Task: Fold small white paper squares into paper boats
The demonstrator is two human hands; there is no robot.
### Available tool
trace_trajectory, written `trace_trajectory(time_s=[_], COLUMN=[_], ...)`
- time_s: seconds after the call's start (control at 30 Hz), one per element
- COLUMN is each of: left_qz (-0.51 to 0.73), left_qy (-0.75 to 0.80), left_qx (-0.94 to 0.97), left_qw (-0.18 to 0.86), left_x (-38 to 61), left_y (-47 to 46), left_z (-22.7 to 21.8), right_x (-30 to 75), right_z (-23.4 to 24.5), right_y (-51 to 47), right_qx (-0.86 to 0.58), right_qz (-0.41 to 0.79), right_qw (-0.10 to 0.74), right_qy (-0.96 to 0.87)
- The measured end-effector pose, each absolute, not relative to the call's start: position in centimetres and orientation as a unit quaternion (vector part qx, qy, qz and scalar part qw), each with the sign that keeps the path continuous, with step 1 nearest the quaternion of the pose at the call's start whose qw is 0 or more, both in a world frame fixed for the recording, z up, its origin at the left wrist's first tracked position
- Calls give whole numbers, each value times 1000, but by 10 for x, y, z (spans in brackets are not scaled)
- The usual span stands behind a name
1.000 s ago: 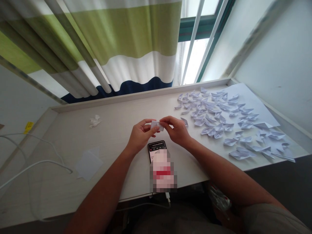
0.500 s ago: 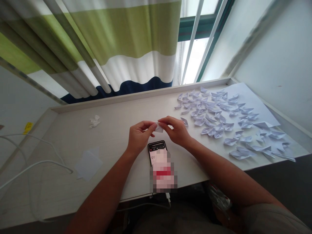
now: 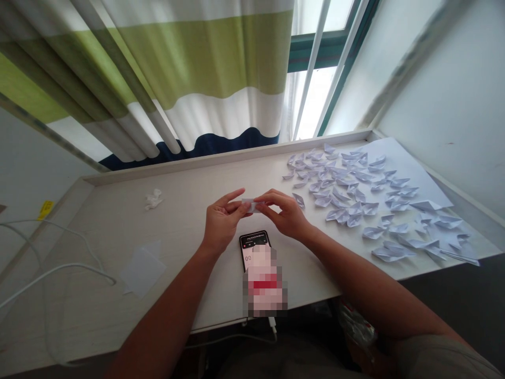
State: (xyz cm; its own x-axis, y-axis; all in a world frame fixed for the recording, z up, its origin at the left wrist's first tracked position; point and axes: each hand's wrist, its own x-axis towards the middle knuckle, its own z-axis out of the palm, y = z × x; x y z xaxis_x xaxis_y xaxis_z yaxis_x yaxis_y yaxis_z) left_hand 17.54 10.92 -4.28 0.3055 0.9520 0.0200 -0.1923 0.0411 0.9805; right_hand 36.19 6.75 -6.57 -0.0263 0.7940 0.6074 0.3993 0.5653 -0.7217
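Observation:
A small folded piece of white paper [image 3: 253, 206] is held between my two hands above the middle of the table. My left hand [image 3: 224, 217] pinches its left end between thumb and fingers, with the index finger raised off it. On the other end, the thumb and fingers of my right hand [image 3: 283, 210] are closed. Fingers cover part of the paper, so its exact folded shape is hard to make out. Just below the hands lies a phone [image 3: 254, 241] with a lit screen, partly blurred out. Many folded paper boats [image 3: 339, 197] spread over the table to the right.
Flat white paper sheets [image 3: 144, 268] lie at the left, with a crumpled tissue [image 3: 153, 199] farther back. White cables [image 3: 59, 268] loop over the left side. A larger white sheet [image 3: 414, 163] lies under boats at the far right. A curtain [image 3: 221, 58] hangs behind the table [image 3: 189, 184].
The paper has turned from hanging down below the fingertips to a narrow strip stretched between the hands. My left index finger has lifted away from it.

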Motion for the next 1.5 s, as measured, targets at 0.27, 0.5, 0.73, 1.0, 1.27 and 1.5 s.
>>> trace_trajectory(time_s=[0.27, 0.5, 0.73, 1.0, 1.27, 1.5], left_qz=[439, 429, 422, 462, 450, 423], left_qy=[362, 357, 354, 374, 358, 356], left_qx=[546, 544, 590, 552, 554, 574], left_qw=[615, 626, 590, 585, 602, 604], left_x=[174, 175, 173, 174, 175, 172], left_y=[108, 108, 109, 113, 114, 116], left_z=[-41, -40, -43, -46, -47, -48], right_x=[358, 358, 359, 361, 362, 363], right_z=[-69, -73, -70, -72, -68, -62], right_y=[70, 71, 69, 72, 71, 70], right_qx=[-457, -467, -468, -427, -416, -449], right_qz=[267, 287, 298, 396, 418, 431], right_qw=[590, 609, 585, 583, 583, 581], right_qy=[-610, -574, -592, -566, -558, -524])
